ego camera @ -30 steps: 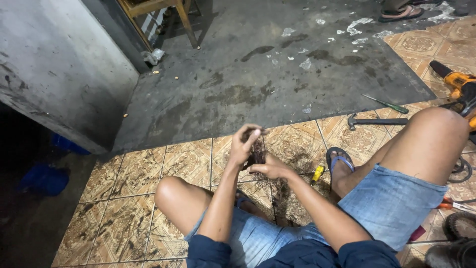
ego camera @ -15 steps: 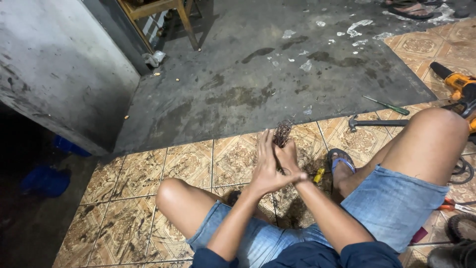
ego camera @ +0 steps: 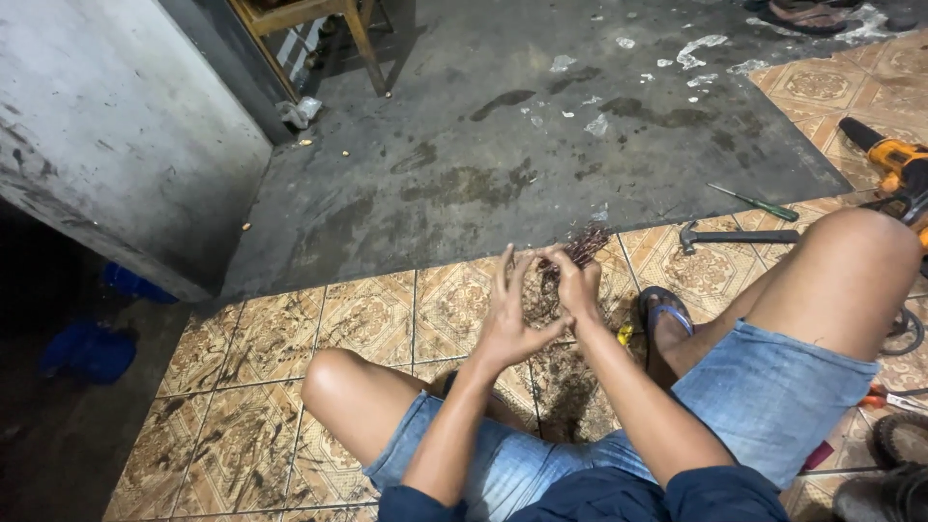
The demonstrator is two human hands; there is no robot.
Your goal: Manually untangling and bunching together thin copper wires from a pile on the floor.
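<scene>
Two floor surfaces filled the view: a stained grey concrete floor [ego camera: 541, 164] beyond, and patterned brown tile [ego camera: 290, 377] on which we sat in denim shorts [ego camera: 773, 387], knees bent.

To the far right lay an orange cordless drill [ego camera: 894, 159]. Nearer the middle lay a claw hammer [ego camera: 725, 235], and just beyond it a green-handled screwdriver [ego camera: 754, 201]. A blue sandal [ego camera: 662, 309] sat beside our right thigh.

Our left hand [ego camera: 507, 324] was raised above the tile with its fingers spread and released; only its thumb side touched our right hand [ego camera: 575, 285]. The right hand's fingers were clenched around the lower end of a bundle of thin reddish-brown wire strands [ego camera: 583, 246]. The free ends fanned out up and to the right, above the edge where tile met concrete.

Compared with half a second earlier, both hands had been pressed together around the bundle with the strands standing upright. A second earlier the hands had been lower and closer to our body. By this moment the left hand had let go and opened, and the bundle tilted rightward. We judged that the hold had passed to the right hand alone, leaving the left free to regrip.
</scene>
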